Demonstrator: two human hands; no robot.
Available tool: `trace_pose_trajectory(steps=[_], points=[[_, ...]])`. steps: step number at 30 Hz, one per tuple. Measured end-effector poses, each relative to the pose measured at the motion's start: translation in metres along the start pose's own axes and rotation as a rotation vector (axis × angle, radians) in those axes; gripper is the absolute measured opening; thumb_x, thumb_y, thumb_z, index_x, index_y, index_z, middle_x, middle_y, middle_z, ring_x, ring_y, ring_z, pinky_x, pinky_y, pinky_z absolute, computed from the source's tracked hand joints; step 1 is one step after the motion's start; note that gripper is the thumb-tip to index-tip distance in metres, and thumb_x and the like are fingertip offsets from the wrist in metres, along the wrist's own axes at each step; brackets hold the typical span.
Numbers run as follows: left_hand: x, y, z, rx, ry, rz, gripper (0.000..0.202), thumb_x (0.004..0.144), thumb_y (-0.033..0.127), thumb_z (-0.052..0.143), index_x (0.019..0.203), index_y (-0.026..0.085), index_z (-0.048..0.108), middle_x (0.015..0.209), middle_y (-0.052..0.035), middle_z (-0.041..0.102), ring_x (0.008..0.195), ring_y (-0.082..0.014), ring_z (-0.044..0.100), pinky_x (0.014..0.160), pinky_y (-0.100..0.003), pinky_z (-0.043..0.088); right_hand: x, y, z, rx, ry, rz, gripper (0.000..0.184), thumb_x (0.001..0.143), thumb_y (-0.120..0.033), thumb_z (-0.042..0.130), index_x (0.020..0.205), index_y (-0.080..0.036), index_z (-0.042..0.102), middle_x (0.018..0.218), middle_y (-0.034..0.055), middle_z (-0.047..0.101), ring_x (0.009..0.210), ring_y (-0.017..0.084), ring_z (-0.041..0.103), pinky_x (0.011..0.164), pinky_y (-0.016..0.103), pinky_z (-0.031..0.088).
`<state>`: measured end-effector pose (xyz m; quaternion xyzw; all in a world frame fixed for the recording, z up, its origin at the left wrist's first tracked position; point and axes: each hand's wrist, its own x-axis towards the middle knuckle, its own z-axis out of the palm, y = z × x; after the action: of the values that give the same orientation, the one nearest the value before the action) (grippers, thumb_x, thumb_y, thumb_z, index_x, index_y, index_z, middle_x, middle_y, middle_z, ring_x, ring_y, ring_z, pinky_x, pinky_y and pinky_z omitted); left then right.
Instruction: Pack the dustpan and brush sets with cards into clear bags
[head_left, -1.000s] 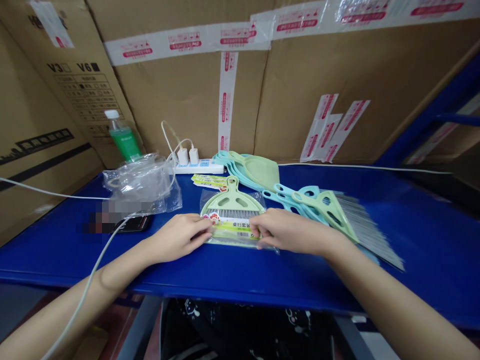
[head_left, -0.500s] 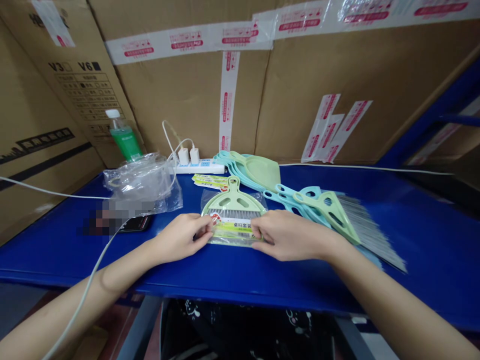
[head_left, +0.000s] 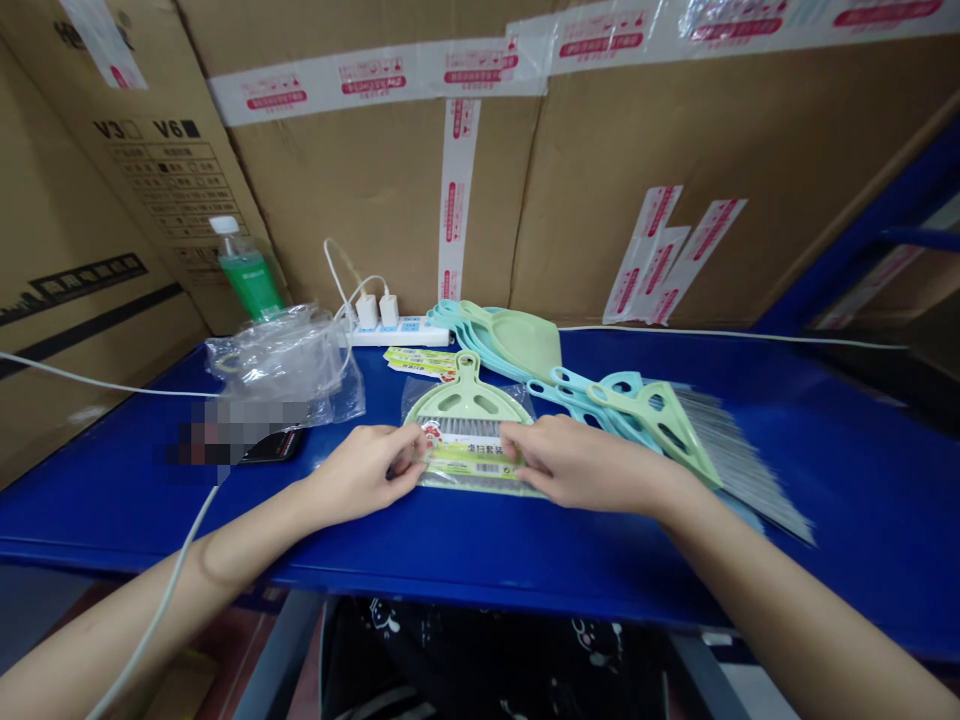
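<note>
A clear bag holding a light green dustpan and brush set (head_left: 466,412) lies on the blue table (head_left: 480,540) in front of me. A yellow-green label card sits across its near end. My left hand (head_left: 369,470) pinches the bag's near left corner. My right hand (head_left: 577,462) grips the near right end, fingers curled over the label. Both hands rest on the table.
Loose green and blue brushes (head_left: 660,420) lie fanned out to the right, with stacked dustpans (head_left: 510,340) behind. At the back stand a power strip (head_left: 390,330), a green bottle (head_left: 247,270) and crumpled clear bags (head_left: 285,365). A phone (head_left: 274,445) and white cable lie left. Cardboard boxes wall the rear.
Both hands have shifted slightly along the bag's near edge, pressing the label end. The bag stays in place on the table.
</note>
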<state>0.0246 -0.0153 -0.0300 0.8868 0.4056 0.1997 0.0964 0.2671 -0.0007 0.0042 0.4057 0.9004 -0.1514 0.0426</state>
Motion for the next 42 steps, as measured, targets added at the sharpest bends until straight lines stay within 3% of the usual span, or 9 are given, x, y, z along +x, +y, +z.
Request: trace_pose_trajectory(steps=[8, 20, 31, 36, 39, 42], points=[[-0.0009, -0.0061, 0.003, 0.014, 0.036, 0.008, 0.016, 0.081, 0.014, 0.043, 0.095, 0.02, 0.049, 0.059, 0.0082, 0.043, 0.046, -0.0075, 0.043, 0.047, -0.02, 0.034, 0.0016, 0.0025, 0.0022, 0.005, 0.022, 0.051, 0.02, 0.073, -0.006, 0.046, 0.089, -0.018, 0.047, 0.062, -0.0017, 0.046, 0.061, 0.016, 0.043, 0.056, 0.027, 0.028], [-0.0017, -0.0061, 0.0009, 0.017, 0.024, -0.001, 0.026, 0.073, 0.006, 0.039, 0.094, 0.02, 0.048, 0.062, 0.0075, 0.042, 0.047, -0.0076, 0.041, 0.048, -0.02, 0.033, -0.0001, -0.0012, -0.0004, -0.051, 0.004, 0.133, 0.02, 0.07, -0.004, 0.045, 0.085, -0.017, 0.044, 0.061, -0.0013, 0.044, 0.059, 0.015, 0.043, 0.052, 0.026, 0.025], [-0.0011, -0.0047, 0.0002, 0.063, -0.01, 0.062, 0.027, 0.077, 0.005, 0.037, 0.09, 0.02, 0.055, 0.074, 0.0026, 0.048, 0.05, -0.0069, 0.041, 0.048, -0.019, 0.035, 0.0006, 0.0004, 0.0022, -0.029, 0.026, 0.17, 0.018, 0.068, -0.004, 0.047, 0.073, -0.02, 0.042, 0.06, -0.0013, 0.042, 0.059, 0.014, 0.038, 0.052, 0.027, 0.024], [-0.0022, -0.0061, 0.0004, 0.184, 0.0, 0.088, 0.028, 0.079, 0.005, 0.039, 0.092, 0.021, 0.059, 0.085, -0.0008, 0.051, 0.067, -0.0113, 0.051, 0.056, -0.022, 0.041, -0.0007, -0.0012, 0.0, -0.117, 0.017, 0.181, 0.013, 0.071, -0.007, 0.048, 0.073, -0.019, 0.048, 0.064, 0.0013, 0.049, 0.061, 0.015, 0.041, 0.052, 0.028, 0.022], [-0.0021, -0.005, -0.0003, 0.279, 0.028, 0.128, 0.033, 0.078, 0.003, 0.042, 0.094, 0.023, 0.063, 0.087, -0.0031, 0.05, 0.078, -0.016, 0.049, 0.063, -0.025, 0.043, -0.0008, -0.0019, 0.001, -0.134, 0.048, 0.124, 0.015, 0.072, -0.006, 0.048, 0.078, -0.019, 0.053, 0.071, 0.0037, 0.056, 0.066, 0.017, 0.047, 0.056, 0.028, 0.026], [-0.0012, -0.003, -0.0009, 0.338, 0.03, 0.196, 0.042, 0.077, 0.0, 0.042, 0.101, 0.026, 0.064, 0.094, -0.0048, 0.052, 0.083, -0.0187, 0.045, 0.071, -0.03, 0.043, 0.0005, -0.0011, 0.0056, -0.11, 0.128, -0.036, 0.027, 0.067, 0.003, 0.045, 0.081, -0.017, 0.056, 0.083, 0.0056, 0.06, 0.077, 0.018, 0.052, 0.065, 0.028, 0.035]])
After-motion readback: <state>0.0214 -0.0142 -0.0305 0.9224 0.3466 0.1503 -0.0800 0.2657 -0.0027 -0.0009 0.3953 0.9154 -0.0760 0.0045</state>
